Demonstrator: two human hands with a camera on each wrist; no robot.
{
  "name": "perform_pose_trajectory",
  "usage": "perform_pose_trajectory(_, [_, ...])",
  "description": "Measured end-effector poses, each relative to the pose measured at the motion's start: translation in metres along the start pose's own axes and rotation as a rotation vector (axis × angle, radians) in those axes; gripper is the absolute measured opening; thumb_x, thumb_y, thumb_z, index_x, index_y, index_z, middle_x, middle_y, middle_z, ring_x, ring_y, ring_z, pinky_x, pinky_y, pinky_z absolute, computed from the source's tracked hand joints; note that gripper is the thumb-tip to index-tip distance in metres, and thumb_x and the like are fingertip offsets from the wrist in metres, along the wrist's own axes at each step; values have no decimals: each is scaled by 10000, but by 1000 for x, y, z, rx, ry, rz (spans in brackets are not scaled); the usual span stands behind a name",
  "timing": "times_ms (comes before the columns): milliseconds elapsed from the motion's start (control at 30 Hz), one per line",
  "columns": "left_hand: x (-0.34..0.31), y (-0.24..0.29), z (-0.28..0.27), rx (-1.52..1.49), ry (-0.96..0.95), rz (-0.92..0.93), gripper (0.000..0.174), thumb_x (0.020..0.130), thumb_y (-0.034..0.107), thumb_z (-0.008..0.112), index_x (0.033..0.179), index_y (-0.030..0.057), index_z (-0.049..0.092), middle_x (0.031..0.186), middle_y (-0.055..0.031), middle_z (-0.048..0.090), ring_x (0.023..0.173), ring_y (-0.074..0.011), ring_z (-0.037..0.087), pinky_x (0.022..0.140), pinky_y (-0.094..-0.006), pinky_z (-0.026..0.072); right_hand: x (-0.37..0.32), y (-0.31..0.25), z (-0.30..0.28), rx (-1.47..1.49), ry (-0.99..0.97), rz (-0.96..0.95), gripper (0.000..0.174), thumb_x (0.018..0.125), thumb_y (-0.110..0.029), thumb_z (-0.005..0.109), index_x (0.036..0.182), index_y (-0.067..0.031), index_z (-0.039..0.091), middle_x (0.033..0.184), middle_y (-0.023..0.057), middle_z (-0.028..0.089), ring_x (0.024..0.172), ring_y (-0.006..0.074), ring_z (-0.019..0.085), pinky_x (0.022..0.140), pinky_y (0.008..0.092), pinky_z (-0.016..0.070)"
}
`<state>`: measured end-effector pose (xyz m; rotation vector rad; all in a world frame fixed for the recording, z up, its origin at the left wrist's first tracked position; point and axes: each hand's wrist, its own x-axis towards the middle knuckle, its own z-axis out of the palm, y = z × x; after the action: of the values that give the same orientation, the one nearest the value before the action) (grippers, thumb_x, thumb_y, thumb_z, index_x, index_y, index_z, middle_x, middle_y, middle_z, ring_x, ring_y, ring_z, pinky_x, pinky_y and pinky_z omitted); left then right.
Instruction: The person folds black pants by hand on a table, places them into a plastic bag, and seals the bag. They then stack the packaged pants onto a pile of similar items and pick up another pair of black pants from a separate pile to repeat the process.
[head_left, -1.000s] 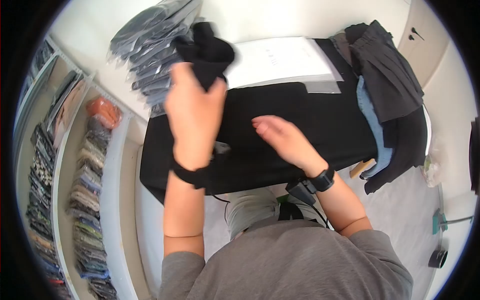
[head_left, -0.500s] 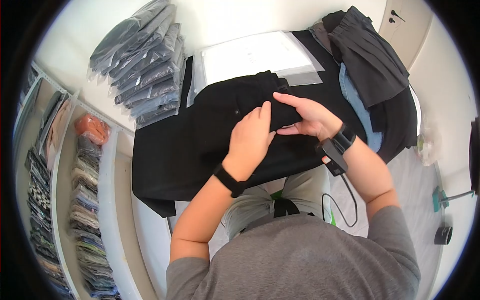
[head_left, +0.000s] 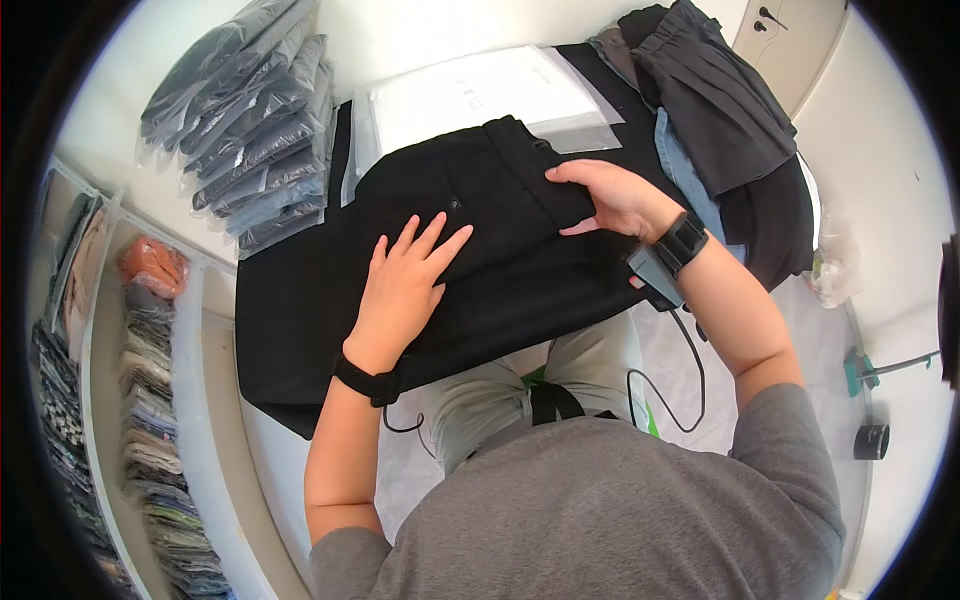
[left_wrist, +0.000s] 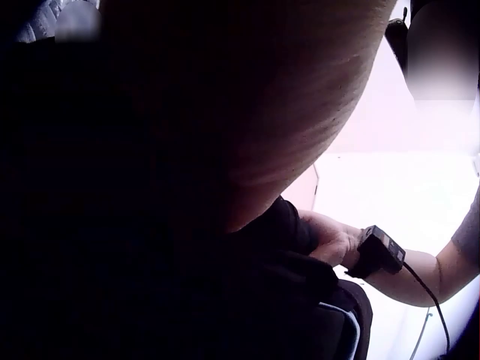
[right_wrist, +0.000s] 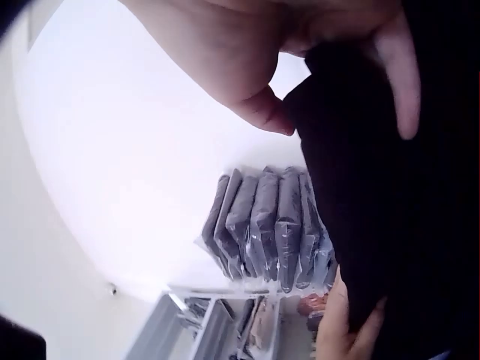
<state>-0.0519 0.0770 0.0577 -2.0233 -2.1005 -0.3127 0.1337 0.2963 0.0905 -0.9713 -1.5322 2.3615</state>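
Note:
A folded black garment [head_left: 500, 190] lies on the black-covered table [head_left: 290, 300]. The left hand [head_left: 405, 285] rests on its left part with fingers spread. At its right end the right hand [head_left: 625, 200] grips the folded edge, thumb at the upper corner and a finger lower down. The right wrist view has the right hand [right_wrist: 300, 37] with thumb and a finger on either side of the dark cloth [right_wrist: 337, 172]. In the left wrist view the left hand [left_wrist: 300, 97] fills the upper middle, and much of the cloth is too dark to make out.
Bagged garments [head_left: 265, 130] are stacked at the back left. White sheets in clear plastic [head_left: 470, 95] lie behind the garment. Dark trousers [head_left: 715, 110] and a blue item [head_left: 685, 180] are piled at the right. Shelves of packed clothes [head_left: 150, 400] stand at the left.
The black garment has gone from being held up and blurred to lying on the table. The left hand has moved left over it and spread its fingers; the right hand has come to its right end.

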Motion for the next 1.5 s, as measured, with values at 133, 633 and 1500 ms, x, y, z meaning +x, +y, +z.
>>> perform_pose_trajectory(133, [-2, 1, 2, 14, 17, 8, 678, 774, 14, 648, 1372, 266, 450, 1402, -54, 461, 1278, -321, 438, 1029, -552, 350, -11, -4, 22, -419, 241, -143, 597, 821, -343, 707, 1229, 35, 488, 1165, 133, 588, 1068, 190, 572, 850, 377, 510])
perform_pose_trajectory(633, [-3, -12, -10, -242, -162, 149, 581, 840, 157, 645, 1380, 270, 464, 1469, -34, 397, 1385, -299, 298, 1116, -534, 225, 3, 10, -5, -124, 99, 106, 501, 842, -261, 697, 1192, 67, 550, 1083, 127, 654, 966, 195, 630, 845, 335, 492])
perform_pose_trajectory(1500, [70, -136, -17, -1221, -49, -534, 249, 915, 164, 573, 1124, 49, 647, 1405, -175, 456, 1268, -238, 462, 1030, -342, 358, -28, 40, -6, 228, -53, -171, 426, 837, -26, 613, 1244, 25, 499, 1139, 146, 618, 995, 237, 641, 891, 356, 534])
